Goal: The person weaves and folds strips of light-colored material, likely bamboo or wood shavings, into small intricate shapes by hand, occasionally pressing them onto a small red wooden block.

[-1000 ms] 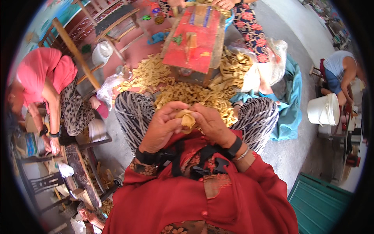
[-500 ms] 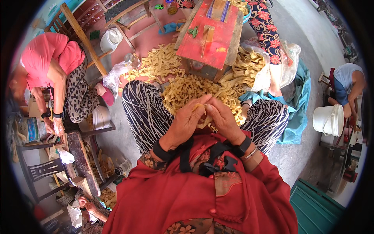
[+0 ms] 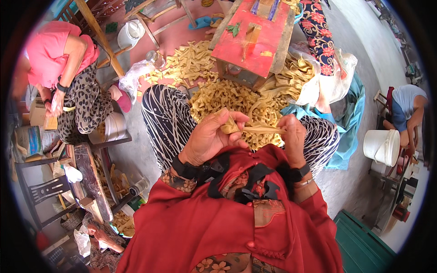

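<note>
My left hand [image 3: 211,136] is closed around a bunched piece of yellowish strip [image 3: 227,123] above my lap. My right hand [image 3: 292,136] grips the other end with bent fingers, and a length of the strip [image 3: 260,130] stretches between the two hands. Just beyond them, between my patterned-trousered knees, lies a heap of short, curled yellowish pieces [image 3: 214,98]. Longer yellowish strips [image 3: 298,73] rest on white plastic at the right of the heap.
A red wooden bench [image 3: 249,32] stands ahead, another person's patterned leg [image 3: 318,41] beside it. Co-workers sit at left [image 3: 68,50], lower left [image 3: 102,241] and right [image 3: 407,109]. Buckets [image 3: 380,145], blue cloth [image 3: 346,141], a wooden workbench [image 3: 91,177] and a green panel [image 3: 362,241] surround me.
My hands were together around the yellowish piece and have moved apart, my right hand to the right, drawing out a length of strip between them.
</note>
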Motion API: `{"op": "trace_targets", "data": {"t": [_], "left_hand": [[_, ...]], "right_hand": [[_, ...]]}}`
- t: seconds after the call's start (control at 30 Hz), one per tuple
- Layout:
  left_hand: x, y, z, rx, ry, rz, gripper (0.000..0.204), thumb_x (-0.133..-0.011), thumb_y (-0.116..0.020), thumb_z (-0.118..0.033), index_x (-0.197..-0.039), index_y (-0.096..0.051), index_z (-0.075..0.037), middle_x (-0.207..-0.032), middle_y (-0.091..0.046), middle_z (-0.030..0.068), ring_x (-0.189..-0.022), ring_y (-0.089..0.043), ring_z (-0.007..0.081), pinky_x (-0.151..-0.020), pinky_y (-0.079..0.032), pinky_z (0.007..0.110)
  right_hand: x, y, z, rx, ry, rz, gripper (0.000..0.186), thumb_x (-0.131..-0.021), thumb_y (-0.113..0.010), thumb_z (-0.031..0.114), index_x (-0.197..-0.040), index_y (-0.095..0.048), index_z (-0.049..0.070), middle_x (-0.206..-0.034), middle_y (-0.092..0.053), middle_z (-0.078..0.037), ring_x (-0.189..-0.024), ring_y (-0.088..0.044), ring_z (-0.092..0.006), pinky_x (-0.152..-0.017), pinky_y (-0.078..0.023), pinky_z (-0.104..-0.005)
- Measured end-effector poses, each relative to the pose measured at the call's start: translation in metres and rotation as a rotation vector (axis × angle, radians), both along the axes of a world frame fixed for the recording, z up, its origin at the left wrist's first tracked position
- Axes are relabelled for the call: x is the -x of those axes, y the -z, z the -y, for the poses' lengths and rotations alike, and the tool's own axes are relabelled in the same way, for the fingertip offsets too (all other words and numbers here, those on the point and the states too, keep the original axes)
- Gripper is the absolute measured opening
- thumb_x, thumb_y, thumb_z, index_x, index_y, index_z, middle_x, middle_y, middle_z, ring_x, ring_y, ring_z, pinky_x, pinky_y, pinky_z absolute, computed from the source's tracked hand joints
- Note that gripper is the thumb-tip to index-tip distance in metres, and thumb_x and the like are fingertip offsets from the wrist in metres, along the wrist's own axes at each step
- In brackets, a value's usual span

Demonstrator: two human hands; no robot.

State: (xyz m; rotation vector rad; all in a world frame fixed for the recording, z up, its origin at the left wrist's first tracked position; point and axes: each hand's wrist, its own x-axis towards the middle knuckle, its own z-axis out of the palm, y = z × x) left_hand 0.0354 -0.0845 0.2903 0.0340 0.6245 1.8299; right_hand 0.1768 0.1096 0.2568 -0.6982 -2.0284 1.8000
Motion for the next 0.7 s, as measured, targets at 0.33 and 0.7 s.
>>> {"op": "trace_targets", "data": {"t": [0.33, 0.7], "left_hand": [[-0.003, 0.009, -0.009, 0.186, -0.106, -0.243, 0.048, -0.097, -0.042, -0.038, -0.111, -0.056, 0.006, -0.089, -0.059, 0.01, -0.066, -0.056, 0.0129, -0.061, -0.054, 0.03], [0.006, 0.012, -0.013, 0.515, -0.002, -0.649, 0.011, -0.088, -0.061, -0.012, -0.088, -0.059, -0.001, -0.061, -0.053, -0.0005, -0.044, -0.045, 0.0049, -0.038, -0.034, 0.018]], "right_hand": [[0.014, -0.013, 0.022, 0.244, -0.417, 0.141, 0.019, -0.093, -0.056, 0.021, -0.097, -0.059, 0.002, -0.069, -0.051, 0.002, -0.054, -0.047, -0.0046, -0.045, -0.039, -0.0207], [0.036, -0.018, 0.032, 0.193, -0.466, 0.132, 0.022, -0.094, -0.053, 0.024, -0.089, -0.057, 0.003, -0.069, -0.053, -0.002, -0.06, -0.051, -0.0103, -0.053, -0.042, -0.0262]]}}
